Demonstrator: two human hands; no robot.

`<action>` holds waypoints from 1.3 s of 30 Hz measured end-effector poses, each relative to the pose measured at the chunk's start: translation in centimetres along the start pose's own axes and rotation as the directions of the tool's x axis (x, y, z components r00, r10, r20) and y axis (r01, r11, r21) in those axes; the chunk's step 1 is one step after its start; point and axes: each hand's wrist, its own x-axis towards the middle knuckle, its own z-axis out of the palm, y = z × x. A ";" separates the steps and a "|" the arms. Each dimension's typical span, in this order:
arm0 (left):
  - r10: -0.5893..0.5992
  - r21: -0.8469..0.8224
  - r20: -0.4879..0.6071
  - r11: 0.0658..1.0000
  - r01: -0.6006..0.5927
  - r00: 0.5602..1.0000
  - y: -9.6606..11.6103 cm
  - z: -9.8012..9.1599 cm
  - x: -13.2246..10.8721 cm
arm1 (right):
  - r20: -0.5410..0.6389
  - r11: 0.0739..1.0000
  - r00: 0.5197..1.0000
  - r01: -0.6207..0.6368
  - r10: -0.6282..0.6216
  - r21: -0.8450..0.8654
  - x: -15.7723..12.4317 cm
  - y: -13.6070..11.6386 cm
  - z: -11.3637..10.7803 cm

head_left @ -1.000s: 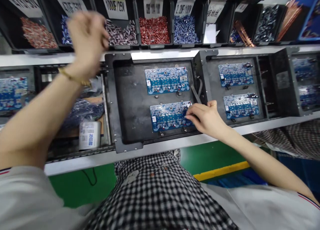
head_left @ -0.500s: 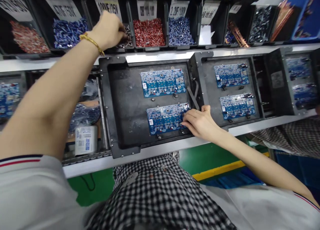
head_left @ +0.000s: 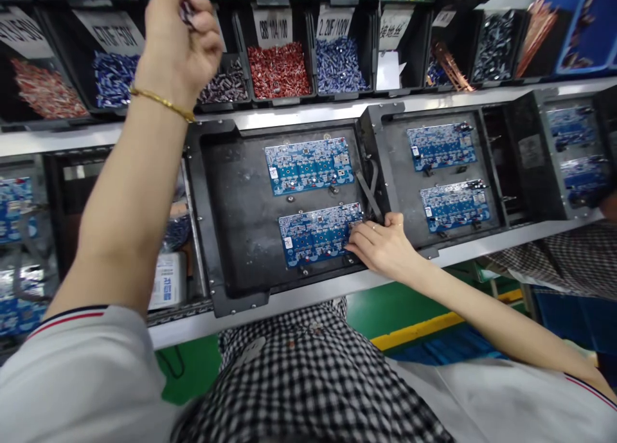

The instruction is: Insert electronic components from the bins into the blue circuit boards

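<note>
My left hand [head_left: 180, 44] is raised over the parts bins. Its fingers are curled around a few small dark capacitors [head_left: 186, 12]. Beneath it, similar dark capacitors lie in a bin [head_left: 226, 86]. My right hand [head_left: 378, 242] rests at the right end of the lower blue circuit board [head_left: 318, 234]; its fingers are bent together at the board's corner, and what they pinch is hidden. A second circuit board [head_left: 308, 166] lies above that one. Both boards sit in a black tray [head_left: 231, 211] with a dark strap [head_left: 369, 195] at its right side.
Bins of red capacitors [head_left: 279, 70] and blue capacitors [head_left: 340, 67] line the back. Another black tray [head_left: 395, 192] with two boards adjoins on the right. A white box [head_left: 168, 281] lies left of my tray. At the far right a co-worker's hand [head_left: 610, 205] shows.
My left hand has come up out of the dark-capacitor bin with a few capacitors in its fingers. My right hand keeps its place at the lower board's right end. The view has shifted slightly.
</note>
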 end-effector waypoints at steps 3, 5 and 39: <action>0.034 0.040 0.148 0.998 -0.041 0.988 -4.0 1.9 -4.9 | 0.017 1.000 1.000 0.018 -0.017 -0.014 0.1 -0.1 -0.4; -0.117 0.104 0.143 0.989 0.103 0.983 -7.5 2.3 -8.5 | 0.073 0.998 0.997 -0.007 0.003 0.056 0.5 0.2 -0.8; -0.607 0.314 -0.010 0.753 0.579 0.795 -16.7 2.2 -16.8 | 0.200 0.980 0.973 -0.145 0.116 0.134 3.9 3.9 0.0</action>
